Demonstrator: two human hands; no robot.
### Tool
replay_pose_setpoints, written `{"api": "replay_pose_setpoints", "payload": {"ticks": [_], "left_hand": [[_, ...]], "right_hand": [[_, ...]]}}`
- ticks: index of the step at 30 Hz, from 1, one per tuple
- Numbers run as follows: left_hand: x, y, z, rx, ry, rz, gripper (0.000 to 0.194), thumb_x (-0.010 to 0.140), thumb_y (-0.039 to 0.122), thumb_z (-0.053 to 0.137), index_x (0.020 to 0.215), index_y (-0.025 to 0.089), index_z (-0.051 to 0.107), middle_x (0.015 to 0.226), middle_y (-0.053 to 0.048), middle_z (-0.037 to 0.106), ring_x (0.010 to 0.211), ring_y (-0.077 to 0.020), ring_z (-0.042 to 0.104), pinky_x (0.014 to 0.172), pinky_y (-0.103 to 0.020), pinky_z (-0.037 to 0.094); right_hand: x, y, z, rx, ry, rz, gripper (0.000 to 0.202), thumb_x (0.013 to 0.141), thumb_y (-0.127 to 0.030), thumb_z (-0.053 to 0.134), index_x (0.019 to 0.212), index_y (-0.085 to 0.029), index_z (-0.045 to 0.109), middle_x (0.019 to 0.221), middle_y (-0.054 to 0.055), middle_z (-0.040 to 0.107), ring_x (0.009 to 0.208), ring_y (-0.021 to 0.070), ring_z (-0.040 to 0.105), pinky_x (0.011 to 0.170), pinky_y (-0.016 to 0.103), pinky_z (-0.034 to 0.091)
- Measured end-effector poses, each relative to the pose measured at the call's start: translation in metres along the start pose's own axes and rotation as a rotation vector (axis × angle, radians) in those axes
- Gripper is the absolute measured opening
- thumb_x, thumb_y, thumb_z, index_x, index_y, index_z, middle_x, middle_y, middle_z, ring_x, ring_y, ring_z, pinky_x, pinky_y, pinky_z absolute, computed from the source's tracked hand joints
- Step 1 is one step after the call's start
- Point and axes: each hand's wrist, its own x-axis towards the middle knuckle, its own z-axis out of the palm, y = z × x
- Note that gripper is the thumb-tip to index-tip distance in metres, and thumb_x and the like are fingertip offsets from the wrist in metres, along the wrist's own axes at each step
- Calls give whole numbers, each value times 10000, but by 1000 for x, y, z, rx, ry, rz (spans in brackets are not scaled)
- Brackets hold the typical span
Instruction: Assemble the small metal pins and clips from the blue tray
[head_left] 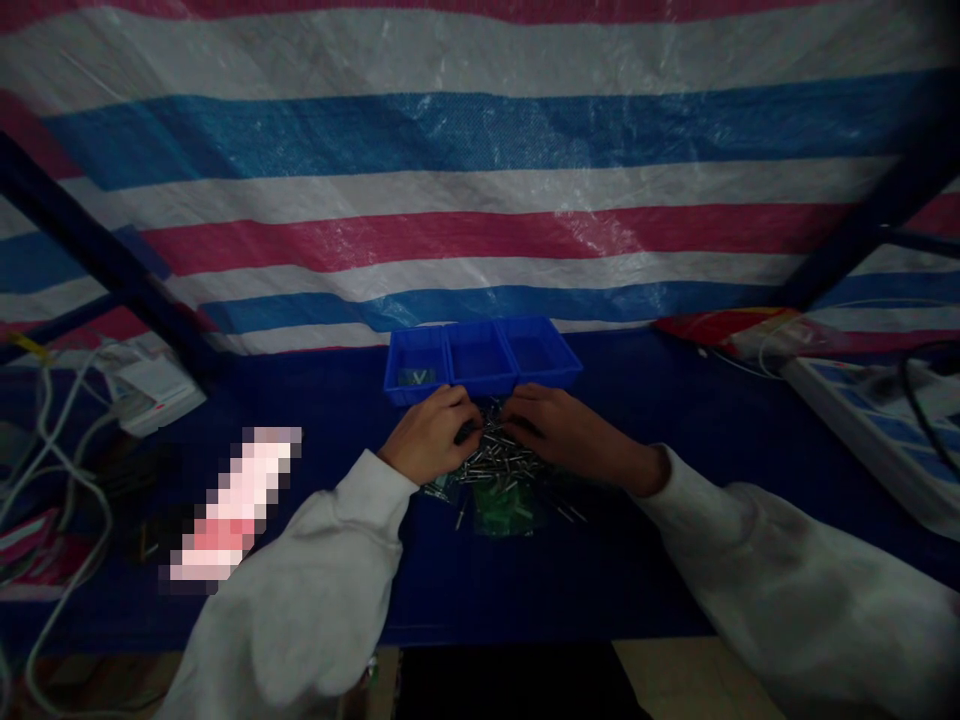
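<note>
A loose pile of small shiny metal pins or screws (499, 460) lies on the dark blue table, too small to tell which. My left hand (435, 432) is at the pile's left side, fingers curled in and closed; whatever they hold is hidden. Opposite it, my right hand (564, 430) rests over the right side of the pile with its fingers bent together, tips out of sight. In front of the pile sits a green-tinted clear plastic bag (508, 510). Just behind both hands stands a blue three-compartment tray (517, 380), its left compartment holding a small clear packet (416, 377).
To the left lie a pixelated bright oblong (236, 505), white cables (56, 440) and a white box (157, 390). A white panel-like case (877, 430) and a red plastic package (742, 330) are at right. A striped tarp (480, 130) hangs behind the table.
</note>
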Motion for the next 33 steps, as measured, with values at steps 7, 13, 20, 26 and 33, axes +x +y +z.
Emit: {"api": "replay_pose_setpoints", "payload": {"ticks": [7, 13, 20, 26, 33], "left_hand": [[2, 5, -2, 3, 71, 11, 47, 835, 142, 597, 852, 186, 599, 922, -37, 587, 912, -210, 578, 868, -375, 496], [0, 4, -1, -2, 142, 67, 39, 898, 155, 543, 910, 185, 564, 875, -31, 625, 852, -196, 588, 825, -366, 502], [-2, 4, 4, -91, 313, 98, 133, 947, 172, 522, 1063, 179, 587, 927, -48, 657, 870, -179, 633, 806, -333, 538], [-1, 7, 4, -107, 324, 121, 152, 923, 126, 537, 1039, 176, 622, 984, -60, 672, 929, -181, 649, 851, -335, 557], [0, 7, 5, -11, 346, 119, 108, 927, 203, 572, 1016, 170, 623, 959, -56, 675, 911, -186, 648, 835, -341, 557]], "right_hand": [[-2, -5, -1, -23, 72, 18, 160, 957, -171, 493, 948, -153, 652, 954, 95, 629, 869, 207, 601, 783, 350, 488], [-4, -4, -3, 17, 135, 7, 140, 948, -166, 516, 977, -158, 652, 930, 79, 643, 866, 199, 608, 784, 334, 489], [-4, -5, 0, 72, 139, 16, 98, 920, -134, 550, 938, -144, 646, 888, 69, 653, 805, 187, 608, 747, 320, 468], [-4, -13, -1, 212, 150, 42, 78, 881, -119, 580, 858, -151, 648, 786, 26, 647, 688, 143, 591, 668, 274, 429], [-3, -17, -7, 291, 200, 58, 90, 874, -128, 582, 822, -155, 650, 720, -10, 626, 616, 105, 556, 605, 235, 384]]}}
